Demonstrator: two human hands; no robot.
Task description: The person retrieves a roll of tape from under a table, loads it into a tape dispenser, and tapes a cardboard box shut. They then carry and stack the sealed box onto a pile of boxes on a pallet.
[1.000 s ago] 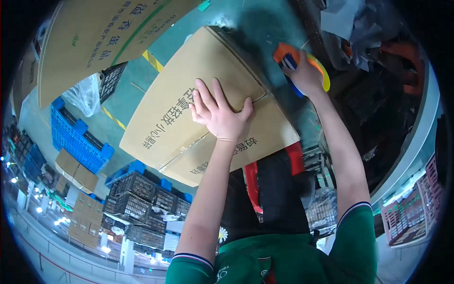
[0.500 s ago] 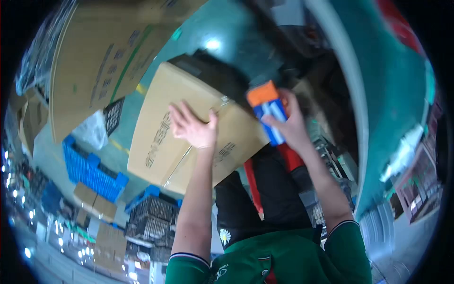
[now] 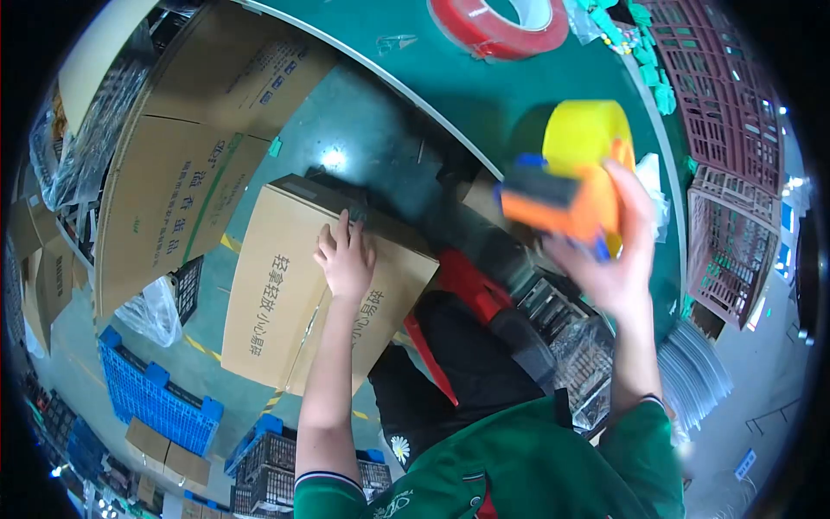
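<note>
A cardboard box (image 3: 259, 259) with dark Chinese print stands in front of my legs, a strip of clear tape along its seam. My left hand (image 3: 348, 264) lies on it near the far edge, fingers apart and fingertips at that edge. To the right, my right hand (image 3: 618, 251) is closed around a tape dispenser (image 3: 575, 203), orange and blue with a yellow tape roll. It is raised by the green table, apart from the box, and slightly blurred. Part of its grip is hidden by my fingers.
A green-topped table (image 3: 415, 69) curves along the far right, bearing a red tape roll (image 3: 501, 30). Large cartons (image 3: 173, 190) stand at left. A blue pallet (image 3: 160, 389) is on the floor, and maroon crates (image 3: 731, 242) are at far right.
My right hand has lifted the tape dispenser up and right, over towards the table. My left hand has shifted to the box's far edge. The view has turned, showing more of the tabletop.
</note>
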